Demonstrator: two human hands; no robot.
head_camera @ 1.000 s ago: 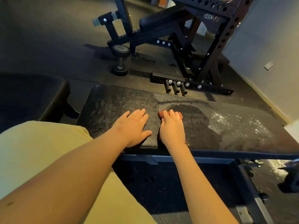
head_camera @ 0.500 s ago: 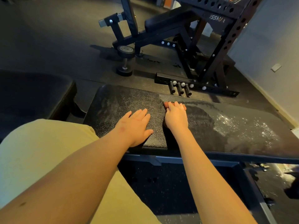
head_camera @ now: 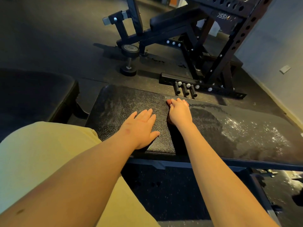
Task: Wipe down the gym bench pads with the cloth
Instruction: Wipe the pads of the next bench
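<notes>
Black pebbled vinyl all across the bench pad (head_camera: 127, 104), firm-looking, rounded at the corners, stretched from nine to three o'clock. Right hand (head_camera: 179, 112) out near the far edge at twelve o'clock, fingers bent over a reddish cloth (head_camera: 168, 101) and pressing it onto the pad. Cloth mostly buried under the palm, showing only as a small soft fold past the fingertips, so no telling its weave or thickness. Bunched small like that, probably, to put weight through one patch. Left hand (head_camera: 141, 128) just beside, at about eight o'clock of the right, fingers straight and slightly spread, palm flat on the vinyl, holding nothing; reads as a brace for the forward lean. Darker, duller sweep at three o'clock of the right hand, likely damp, wiped ground. Further toward three o'clock, white glinting specks (head_camera: 246, 128) scattered over the grain, likely yet to be reached. Faint pale haze at ten o'clock as well. Second dark pad (head_camera: 32, 92) at nine o'clock, apart across a gap. Steel rack (head_camera: 221, 46) and a dumbbell (head_camera: 129, 59) on the rubber floor toward twelve, well clear. Mid-job, by the look of it.
</notes>
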